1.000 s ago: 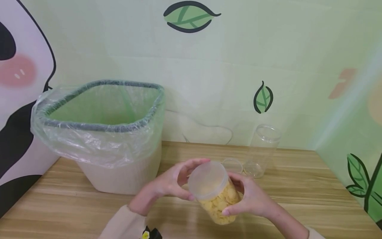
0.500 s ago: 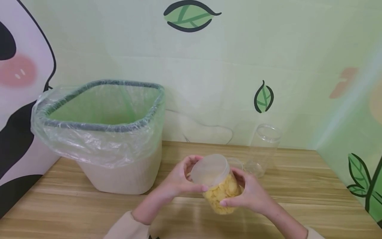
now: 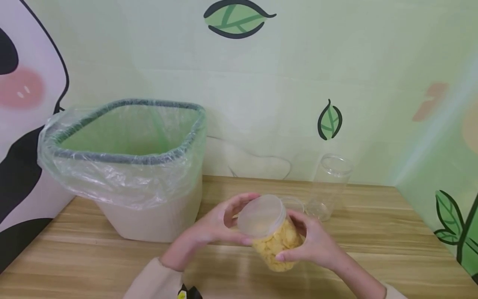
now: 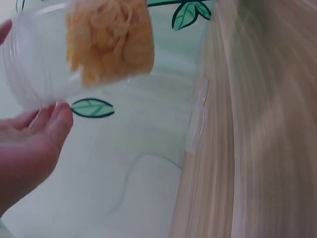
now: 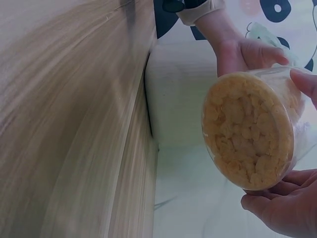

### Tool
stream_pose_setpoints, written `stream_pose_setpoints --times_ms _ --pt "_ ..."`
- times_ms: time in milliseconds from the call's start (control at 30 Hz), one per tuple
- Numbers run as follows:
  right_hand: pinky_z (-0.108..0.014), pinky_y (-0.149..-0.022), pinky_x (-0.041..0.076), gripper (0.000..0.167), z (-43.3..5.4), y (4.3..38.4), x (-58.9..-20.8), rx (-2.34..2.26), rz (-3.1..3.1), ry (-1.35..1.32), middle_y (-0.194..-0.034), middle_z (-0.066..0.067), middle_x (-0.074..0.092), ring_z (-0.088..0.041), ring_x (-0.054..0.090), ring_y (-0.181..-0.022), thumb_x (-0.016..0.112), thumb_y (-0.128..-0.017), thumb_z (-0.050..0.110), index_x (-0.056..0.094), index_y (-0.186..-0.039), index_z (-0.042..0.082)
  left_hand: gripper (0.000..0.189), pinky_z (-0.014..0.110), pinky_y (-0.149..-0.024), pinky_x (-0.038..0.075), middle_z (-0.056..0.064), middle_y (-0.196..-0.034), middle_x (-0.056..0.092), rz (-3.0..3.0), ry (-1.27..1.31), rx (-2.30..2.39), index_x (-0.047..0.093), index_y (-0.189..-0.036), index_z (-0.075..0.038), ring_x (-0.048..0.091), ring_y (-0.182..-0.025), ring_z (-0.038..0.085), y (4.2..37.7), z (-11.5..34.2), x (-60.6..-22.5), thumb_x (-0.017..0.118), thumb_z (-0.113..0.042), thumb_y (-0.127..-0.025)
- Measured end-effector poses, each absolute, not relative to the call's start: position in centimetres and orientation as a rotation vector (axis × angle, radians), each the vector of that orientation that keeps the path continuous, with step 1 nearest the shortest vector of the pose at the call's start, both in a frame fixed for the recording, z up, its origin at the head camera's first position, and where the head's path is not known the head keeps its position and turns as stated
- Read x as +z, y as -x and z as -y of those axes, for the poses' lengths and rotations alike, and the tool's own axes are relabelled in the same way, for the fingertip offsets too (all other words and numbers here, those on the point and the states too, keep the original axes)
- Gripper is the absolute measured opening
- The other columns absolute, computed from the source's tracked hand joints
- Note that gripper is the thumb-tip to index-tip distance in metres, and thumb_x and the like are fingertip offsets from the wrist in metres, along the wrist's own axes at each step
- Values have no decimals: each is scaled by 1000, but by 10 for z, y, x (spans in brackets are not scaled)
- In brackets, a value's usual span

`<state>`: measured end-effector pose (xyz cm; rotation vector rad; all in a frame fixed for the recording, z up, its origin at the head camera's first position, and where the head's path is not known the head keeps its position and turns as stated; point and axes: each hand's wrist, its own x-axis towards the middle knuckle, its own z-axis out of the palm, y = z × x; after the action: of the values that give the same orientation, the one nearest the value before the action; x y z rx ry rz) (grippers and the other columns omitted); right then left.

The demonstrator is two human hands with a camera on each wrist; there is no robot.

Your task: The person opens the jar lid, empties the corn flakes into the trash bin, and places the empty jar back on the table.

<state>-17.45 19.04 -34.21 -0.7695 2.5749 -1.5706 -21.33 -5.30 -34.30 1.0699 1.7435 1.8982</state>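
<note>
Slipping back around the lid (image 3: 260, 216), the left hand (image 3: 214, 224) pinches its rim; the right hand's (image 3: 315, 245) grip clamps the tilted jar (image 3: 278, 247), lid still on.

Gripping with the right hand (image 3: 315, 245) a clear, cylindrical plastic jar (image 3: 267, 252); clasping with the left hand (image 3: 218, 224) its round, frosted whitish lid (image 3: 259, 216), seated on the mouth. Filled toward the base with yellow flakes (image 5: 247, 131). Raised above the wood-grain table (image 3: 71, 265), tilted leftward.
</note>
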Motion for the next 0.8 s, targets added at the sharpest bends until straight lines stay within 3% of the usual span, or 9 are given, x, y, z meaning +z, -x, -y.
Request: stream_pose_setpoints --times_ms 200,433,800 --pt "-24 -88 44 75 -191 174 -343 -1563 -2544 838 -113 -14 59 -22 57 -103 84 -59 14 50 -122 -5 93 46 -104 28 20 -145 25 -1577 -1209 1855 20 -141 5 30 -130 22 223 58 -346 78 -14 -71" --pt "-24 -88 44 75 -192 174 -343 -1549 -2544 881 -113 -14 59 -19 57 -103 84 -58 14 50 -122 -6 93 42 -102 32 20 -143 29 -1589 -1231 1811 20 -141 5 34 -126 19 226 57 -348 78 -10 -69" --pt "-29 -87 44 77 -191 176 -342 -1573 -2574 692 -116 -17 58 -30 55 -107 84 -60 17 47 -124 -7 86 41 -96 38 14 -129 45 -1847 -894 1954 38 -131 2 43 -115 22 214 47 -344 84 -21 -63"
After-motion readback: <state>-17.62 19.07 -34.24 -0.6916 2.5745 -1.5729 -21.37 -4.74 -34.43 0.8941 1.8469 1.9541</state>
